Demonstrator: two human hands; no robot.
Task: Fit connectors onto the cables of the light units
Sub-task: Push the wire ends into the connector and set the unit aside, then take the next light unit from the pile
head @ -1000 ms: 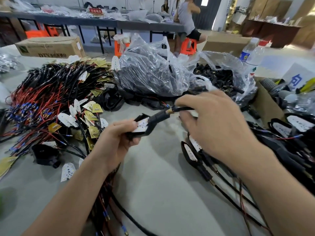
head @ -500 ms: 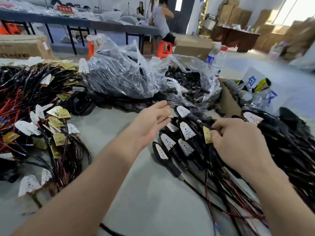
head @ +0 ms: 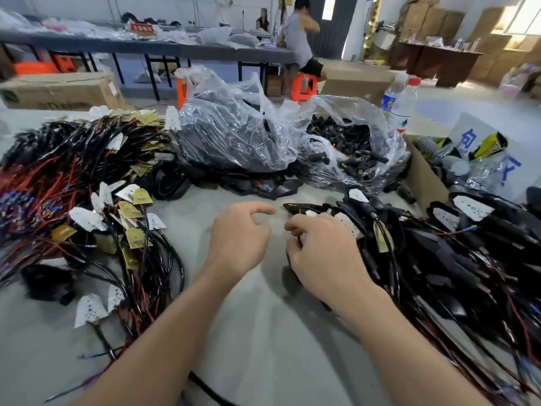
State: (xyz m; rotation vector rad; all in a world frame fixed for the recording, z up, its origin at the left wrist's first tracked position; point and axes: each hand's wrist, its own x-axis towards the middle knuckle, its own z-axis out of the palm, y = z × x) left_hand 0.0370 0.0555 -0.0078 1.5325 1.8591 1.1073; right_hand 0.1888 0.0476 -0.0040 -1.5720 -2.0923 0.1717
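Note:
My left hand (head: 240, 238) hovers over the grey table (head: 263, 332) with loosely curled fingers and holds nothing. My right hand (head: 322, 250) lies at the left edge of a pile of black light units (head: 453, 259) with white panels and cables. Its fingers curl down onto the nearest units, and whether they grip one is hidden. A clear bag of black connectors (head: 354, 153) lies open behind the hands. At the left sprawls a heap of cabled units (head: 87, 186) with red and black wires and white and gold boards.
A second plastic bag of black parts (head: 234, 136) sits at the back centre. A cardboard box (head: 421, 177) with oddments stands at the right, two water bottles (head: 404, 106) behind it. A long carton (head: 58, 89) lies at the back left. People work at a far table.
A second ago both hands held one light unit with its cable. My right hand then carried it to the right pile; my left hand let go and now hovers beside it.

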